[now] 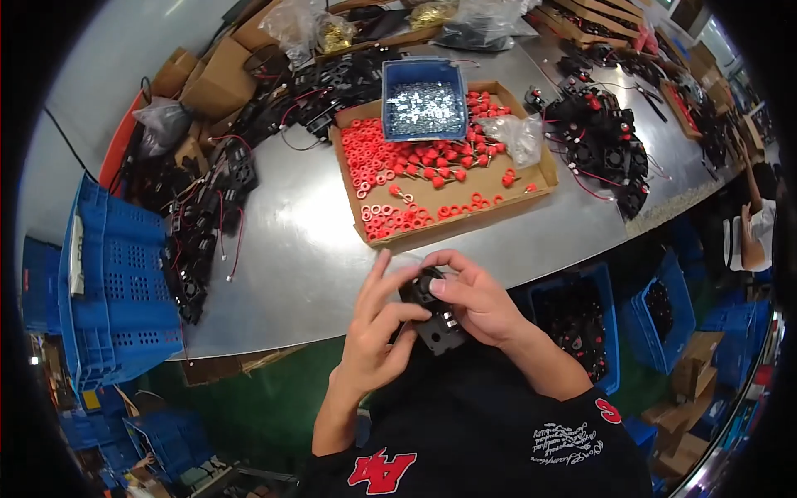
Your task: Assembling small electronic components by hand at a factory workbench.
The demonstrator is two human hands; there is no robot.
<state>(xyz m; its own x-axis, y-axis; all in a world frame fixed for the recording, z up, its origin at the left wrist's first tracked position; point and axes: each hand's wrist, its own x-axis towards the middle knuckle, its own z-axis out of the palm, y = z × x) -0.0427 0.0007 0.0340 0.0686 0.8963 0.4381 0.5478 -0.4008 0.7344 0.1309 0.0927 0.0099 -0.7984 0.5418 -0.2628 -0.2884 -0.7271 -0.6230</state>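
Between my hands, just off the table's front edge, is a black plastic part with a rounded top and small bright metal pieces on its face. My right hand grips its upper right side, the thumb pressed on the rounded top. My left hand has finger and thumb at the part's left edge; its other fingers are raised and slightly blurred. Beyond them sits a shallow cardboard tray of red rings and red-capped pieces with metal stems. A blue bin of small shiny metal pieces rests in the tray.
Black fan assemblies with red wires lie piled on the metal table, at left and right. A blue crate stands at the left edge. Crates of black parts are below right. Another person is far right.
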